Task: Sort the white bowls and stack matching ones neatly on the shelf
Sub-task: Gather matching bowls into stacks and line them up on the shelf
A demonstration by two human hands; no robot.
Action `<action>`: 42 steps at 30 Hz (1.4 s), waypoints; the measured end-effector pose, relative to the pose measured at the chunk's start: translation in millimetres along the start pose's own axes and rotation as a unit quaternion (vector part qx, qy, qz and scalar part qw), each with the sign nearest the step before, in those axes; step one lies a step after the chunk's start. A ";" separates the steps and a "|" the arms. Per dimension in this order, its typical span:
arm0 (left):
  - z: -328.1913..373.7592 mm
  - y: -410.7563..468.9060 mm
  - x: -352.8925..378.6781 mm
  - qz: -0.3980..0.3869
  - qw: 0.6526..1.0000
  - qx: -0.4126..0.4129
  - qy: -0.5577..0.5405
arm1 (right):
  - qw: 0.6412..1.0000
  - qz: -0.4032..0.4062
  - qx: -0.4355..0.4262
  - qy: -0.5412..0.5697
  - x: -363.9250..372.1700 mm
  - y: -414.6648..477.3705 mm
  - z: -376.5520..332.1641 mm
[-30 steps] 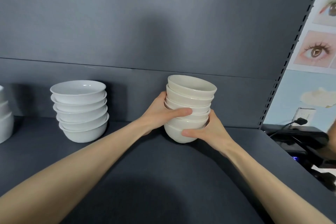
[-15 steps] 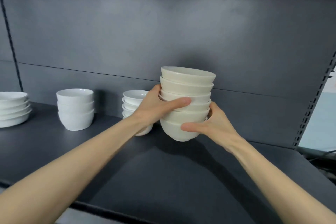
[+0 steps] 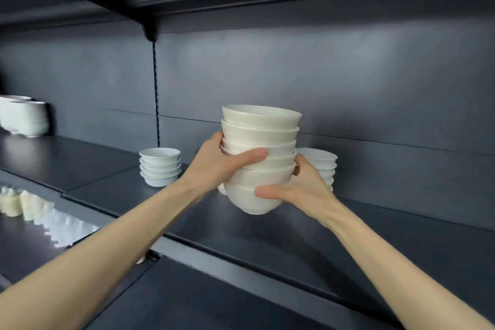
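both hands held the stack of cream bowls (image 3: 261,142) clear above the dark shelf (image 3: 241,238): left hand (image 3: 214,166) wrapped round its nine o'clock side, thumb across the front, right hand (image 3: 305,190) cupping the lowest bowls from four o'clock, fingers of each grasping the stack. it leaned slightly, so levelling it and lowering the foot flat onto bare shelf seemed wise, missing the short white stack (image 3: 160,166) at nine o'clock and the half-hidden white pile (image 3: 328,162) at three o'clock. bowls were glossy, smooth, round-walled, nested rim in rim; shelf matte, flat.
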State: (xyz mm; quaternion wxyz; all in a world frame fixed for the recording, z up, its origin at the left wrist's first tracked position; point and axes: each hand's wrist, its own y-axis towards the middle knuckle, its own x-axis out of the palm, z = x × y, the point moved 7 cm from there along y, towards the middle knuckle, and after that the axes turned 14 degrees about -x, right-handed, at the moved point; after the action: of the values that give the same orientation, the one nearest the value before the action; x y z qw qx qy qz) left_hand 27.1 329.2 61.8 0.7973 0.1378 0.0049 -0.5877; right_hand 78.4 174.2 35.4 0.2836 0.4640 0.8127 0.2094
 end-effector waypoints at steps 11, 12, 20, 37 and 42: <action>-37.5 -40.4 -219.2 0.093 0.995 -0.018 0.030 | 0.995 -0.074 -0.007 0.063 220.0 51.3 -20.6; -40.2 -42.1 -236.9 0.105 0.994 -0.020 0.031 | 0.994 -0.082 -0.009 0.067 236.7 58.0 -22.1; -65.3 -37.8 -364.4 0.176 0.984 -0.021 0.034 | 0.986 -0.133 -0.018 0.096 361.6 119.5 -16.3; -116.6 95.6 -564.2 0.180 0.981 -0.011 0.073 | 0.982 -0.149 -0.020 0.116 544.1 291.2 45.8; -142.5 140.8 -630.9 0.146 0.988 -0.003 0.044 | 0.989 -0.122 -0.010 0.082 597.3 334.3 61.4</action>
State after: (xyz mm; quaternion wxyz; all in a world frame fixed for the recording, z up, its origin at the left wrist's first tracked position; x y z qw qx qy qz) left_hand -14.0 989.9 62.0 0.8741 0.1603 0.0213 -0.4581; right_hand 87.0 861.4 31.7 0.2437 0.3398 0.8817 0.2185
